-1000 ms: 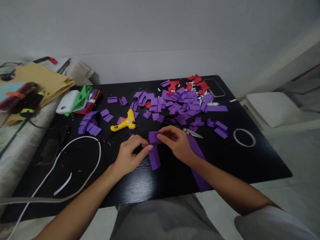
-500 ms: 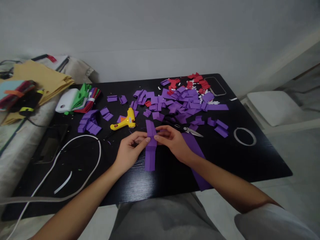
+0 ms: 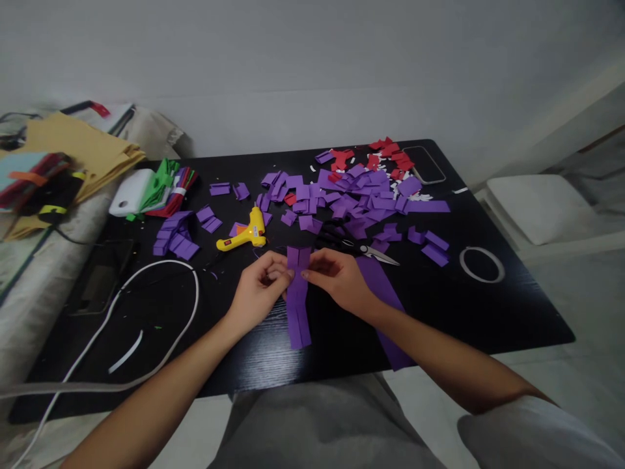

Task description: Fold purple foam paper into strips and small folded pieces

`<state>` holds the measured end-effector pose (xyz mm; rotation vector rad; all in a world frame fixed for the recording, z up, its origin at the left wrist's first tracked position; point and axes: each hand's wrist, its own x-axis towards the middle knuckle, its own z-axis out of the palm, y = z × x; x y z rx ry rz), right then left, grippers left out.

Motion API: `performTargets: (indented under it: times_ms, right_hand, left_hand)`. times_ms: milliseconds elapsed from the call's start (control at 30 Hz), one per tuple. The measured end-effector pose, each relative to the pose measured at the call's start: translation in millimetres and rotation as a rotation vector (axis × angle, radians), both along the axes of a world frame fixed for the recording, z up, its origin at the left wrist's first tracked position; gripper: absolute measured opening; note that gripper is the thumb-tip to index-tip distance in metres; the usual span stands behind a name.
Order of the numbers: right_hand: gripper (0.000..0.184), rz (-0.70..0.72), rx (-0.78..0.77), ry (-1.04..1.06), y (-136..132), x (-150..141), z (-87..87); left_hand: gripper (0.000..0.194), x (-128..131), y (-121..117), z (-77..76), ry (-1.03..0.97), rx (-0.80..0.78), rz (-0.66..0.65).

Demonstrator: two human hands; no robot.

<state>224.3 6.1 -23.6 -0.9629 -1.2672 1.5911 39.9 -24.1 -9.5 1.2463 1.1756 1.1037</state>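
Between my two hands is a creased strip of purple paper (image 3: 298, 309), held lengthwise toward me above the black table. My left hand (image 3: 261, 286) pinches its left edge between thumb and fingers. On the opposite edge, the thumb and curled fingers of my right hand (image 3: 339, 280) grip the same strip. Scissors (image 3: 366, 251) with black handles lie just beyond my right hand. A longer purple paper strip (image 3: 383, 286) rests partly under my right wrist. Past my left hand lies a yellow glue gun (image 3: 244, 232).
A heap of folded purple pieces (image 3: 361, 195) covers the back middle, with red scraps (image 3: 390, 153) behind it. A white cable (image 3: 195, 293) loops at the left. Coloured paper bundles (image 3: 163, 189) lie at back left, a tape ring (image 3: 482, 265) at right.
The purple strip has tilted flatter, its near end now lower and closer to me. Both hands keep their hold on its edges. The view has shifted slightly.
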Motion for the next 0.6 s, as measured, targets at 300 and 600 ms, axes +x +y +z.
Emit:
performTargets:
  times_ms: [300, 600]
  right_hand:
    - [0.020, -0.019, -0.019, -0.035, 0.3, 0.3, -2.0]
    - [0.014, -0.002, -0.075, 0.025, 4.1, 1.0, -0.1]
  left_hand:
    - [0.013, 1.9, -0.3, 0.3, -0.018, 0.019, -0.013]
    - [0.012, 1.0, 0.3, 1.7, -0.044, 0.007, -0.029]
